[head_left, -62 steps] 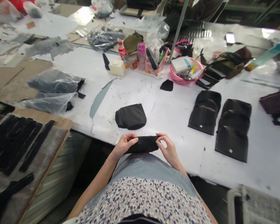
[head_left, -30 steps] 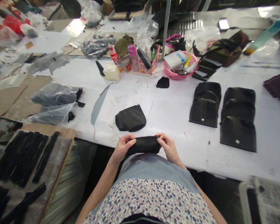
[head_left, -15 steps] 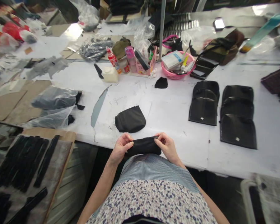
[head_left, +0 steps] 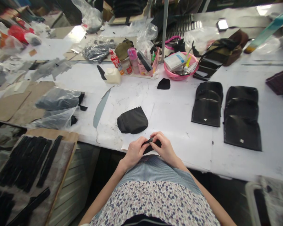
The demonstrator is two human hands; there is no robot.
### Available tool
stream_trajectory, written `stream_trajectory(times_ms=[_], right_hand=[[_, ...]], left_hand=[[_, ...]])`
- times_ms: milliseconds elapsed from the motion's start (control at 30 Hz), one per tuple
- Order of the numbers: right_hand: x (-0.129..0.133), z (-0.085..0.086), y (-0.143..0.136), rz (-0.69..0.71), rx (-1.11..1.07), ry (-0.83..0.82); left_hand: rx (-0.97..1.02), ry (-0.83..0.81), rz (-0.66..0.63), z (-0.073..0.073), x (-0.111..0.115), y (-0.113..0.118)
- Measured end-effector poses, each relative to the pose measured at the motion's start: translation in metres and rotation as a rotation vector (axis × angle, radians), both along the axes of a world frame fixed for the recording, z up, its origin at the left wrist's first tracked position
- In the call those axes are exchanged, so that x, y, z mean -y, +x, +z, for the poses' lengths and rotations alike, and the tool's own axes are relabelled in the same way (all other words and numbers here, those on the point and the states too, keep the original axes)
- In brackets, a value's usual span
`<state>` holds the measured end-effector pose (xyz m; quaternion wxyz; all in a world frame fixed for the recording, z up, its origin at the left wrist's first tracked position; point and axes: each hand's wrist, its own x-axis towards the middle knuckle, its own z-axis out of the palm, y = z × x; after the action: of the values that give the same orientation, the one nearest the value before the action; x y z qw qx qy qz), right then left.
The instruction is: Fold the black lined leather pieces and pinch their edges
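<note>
Close to my body, at the table's front edge, a piece of black fabric (head_left: 148, 149) is pinched between both hands. My left hand (head_left: 135, 152) is closed on its edge from the left, thumb and fingertips pressed together. My right hand (head_left: 163, 146) grips the same edge from the right, its fingertips almost meeting those of the left. Most of the fabric is hidden behind the hands. Just beyond them, a folded black fabric piece (head_left: 132, 120) lies flat on the white tabletop (head_left: 169, 125).
Stacked black panels (head_left: 242, 121) lie at right. Farther back are a pink basket (head_left: 179, 76) of tools, a cream container (head_left: 112, 76), a red bottle (head_left: 116, 61) and a small black scrap (head_left: 163, 83). Plastic-wrapped pieces (head_left: 58, 99) and a board with black strips (head_left: 23, 160) are at left.
My hands have come together along the fabric's edge; before, they were apart and held it stretched between them. The fabric is now bunched and more covered by my fingers.
</note>
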<state>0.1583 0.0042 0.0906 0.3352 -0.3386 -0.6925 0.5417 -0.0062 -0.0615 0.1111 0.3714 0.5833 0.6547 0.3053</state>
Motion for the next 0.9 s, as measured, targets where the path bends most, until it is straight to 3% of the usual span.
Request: stream_trajectory(times_ms=[133, 633, 733, 900], right_hand=[[-0.002, -0.002, 0.012, -0.007, 0.072, 0.089], [0.006, -0.03, 0.017, -0.065, 0.123, 0.271], [0.004, -0.029, 0.018, -0.064, 0.069, 0.224], [0.003, -0.022, 0.015, -0.117, -0.069, -0.071]], left_hand=[[0.064, 0.007, 0.083, -0.008, 0.001, 0.002], [0.229, -0.063, 0.147, -0.012, 0.0, 0.004], [0.222, -0.058, 0.15, -0.011, 0.0, 0.004], [0.218, -0.056, 0.118, -0.009, -0.001, 0.001]])
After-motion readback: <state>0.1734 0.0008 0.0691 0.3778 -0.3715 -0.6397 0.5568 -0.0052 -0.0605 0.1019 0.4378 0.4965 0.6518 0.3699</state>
